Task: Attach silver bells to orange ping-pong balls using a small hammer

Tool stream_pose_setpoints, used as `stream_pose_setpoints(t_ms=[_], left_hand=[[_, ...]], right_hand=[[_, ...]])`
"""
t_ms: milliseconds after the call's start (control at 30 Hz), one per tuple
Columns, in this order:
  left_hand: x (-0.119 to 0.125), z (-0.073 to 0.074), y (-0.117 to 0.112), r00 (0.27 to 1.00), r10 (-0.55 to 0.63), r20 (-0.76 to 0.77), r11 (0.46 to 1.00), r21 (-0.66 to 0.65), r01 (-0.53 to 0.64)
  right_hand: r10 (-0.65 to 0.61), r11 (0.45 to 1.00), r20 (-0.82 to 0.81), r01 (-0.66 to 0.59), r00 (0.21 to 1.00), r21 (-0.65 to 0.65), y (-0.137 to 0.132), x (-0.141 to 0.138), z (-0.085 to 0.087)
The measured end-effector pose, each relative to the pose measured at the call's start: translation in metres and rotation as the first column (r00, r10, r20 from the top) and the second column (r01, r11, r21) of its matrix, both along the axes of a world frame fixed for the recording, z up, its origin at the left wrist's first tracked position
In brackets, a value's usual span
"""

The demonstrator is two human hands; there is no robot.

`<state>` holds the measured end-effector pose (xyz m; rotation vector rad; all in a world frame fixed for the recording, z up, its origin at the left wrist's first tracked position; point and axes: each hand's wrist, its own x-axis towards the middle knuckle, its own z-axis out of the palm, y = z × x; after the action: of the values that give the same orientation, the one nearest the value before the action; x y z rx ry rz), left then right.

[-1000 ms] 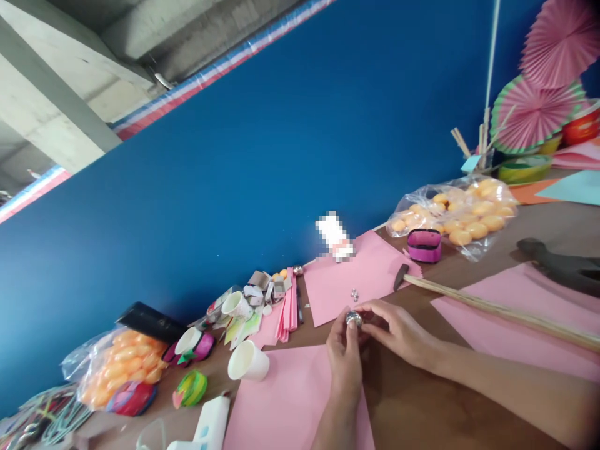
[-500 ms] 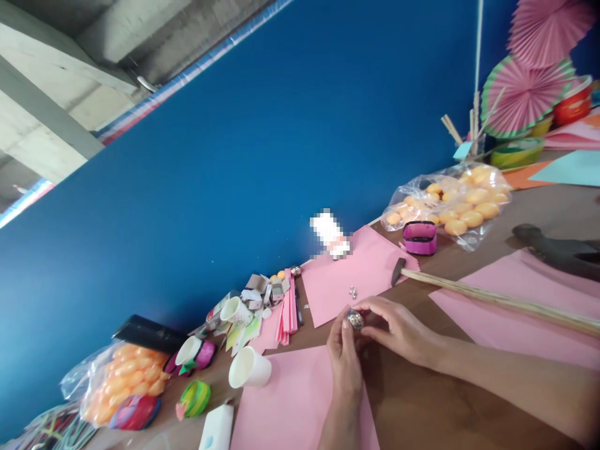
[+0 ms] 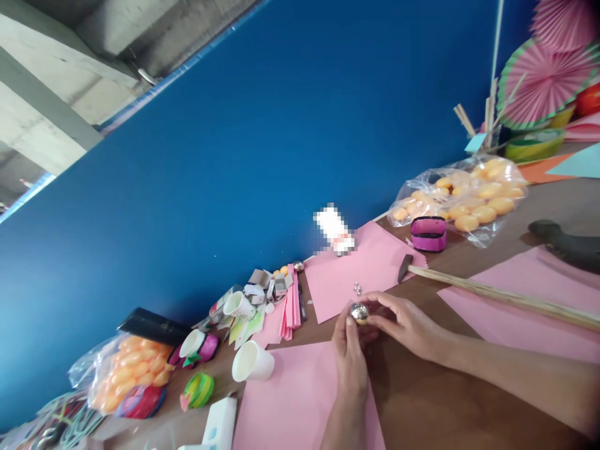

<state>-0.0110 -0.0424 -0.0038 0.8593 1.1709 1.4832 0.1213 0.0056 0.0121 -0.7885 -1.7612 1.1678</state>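
Observation:
A small shiny silver ball (image 3: 359,312), with a yellowish tint on its underside, is held between the fingertips of both hands above the table. My left hand (image 3: 349,350) grips it from the left, thumb up along its near side. From the right, the thumb and fingers of my right hand (image 3: 398,322) pinch it. Just beyond the hands, several tiny silver balls (image 3: 357,289) lie on a pink paper sheet (image 3: 328,284). Another pink sheet (image 3: 285,400) lies beneath and left of my left forearm.
A hammer (image 3: 492,290) with a wooden handle lies to the right. Plastic bags of orange balls (image 3: 487,194) sit at right back and far left. White paper cups (image 3: 253,362), a green-yellow tape roll (image 3: 199,390) and small boxes (image 3: 280,284) stand left. A blue wall (image 3: 234,156) rises behind.
The ball has turned in my fingers, so a smoother, shinier side now faces up. Both hands keep their hold. The whole view has shifted slightly.

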Motion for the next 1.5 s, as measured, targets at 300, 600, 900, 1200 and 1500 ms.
stream_pose_setpoints(t_ms=[300, 600, 900, 1200, 1500], left_hand=[[-0.0002, 0.0029, -0.0003, 0.991, -0.008, -0.136, 1.000, 0.004, 0.008], [-0.0006, 0.0006, 0.0008, 0.994, 0.021, -0.108, 1.000, -0.002, -0.021], [-0.0006, 0.0031, -0.0014, 0.982, -0.021, -0.185, 1.000, -0.020, 0.018], [0.0007, 0.0046, 0.0011, 0.964, 0.005, -0.265, 0.998, -0.061, -0.022], [0.0012, 0.0022, 0.0024, 0.975, 0.017, -0.220, 0.999, -0.047, -0.028]], right_hand=[[-0.007, 1.000, -0.021, 0.007, 1.000, -0.018, 0.0042, 0.0008, -0.0011], [-0.028, 0.998, 0.042, 0.026, 0.999, 0.060, 0.0002, 0.0001, -0.0035], [-0.066, 0.997, 0.052, 0.063, 0.996, 0.052, 0.0013, 0.0009, -0.0019], [-0.078, 0.996, 0.104, 0.072, 0.992, 0.059, -0.0024, 0.0014, 0.0030], [-0.066, 0.997, 0.035, 0.065, 0.997, 0.031, -0.0029, -0.0006, 0.0037]])
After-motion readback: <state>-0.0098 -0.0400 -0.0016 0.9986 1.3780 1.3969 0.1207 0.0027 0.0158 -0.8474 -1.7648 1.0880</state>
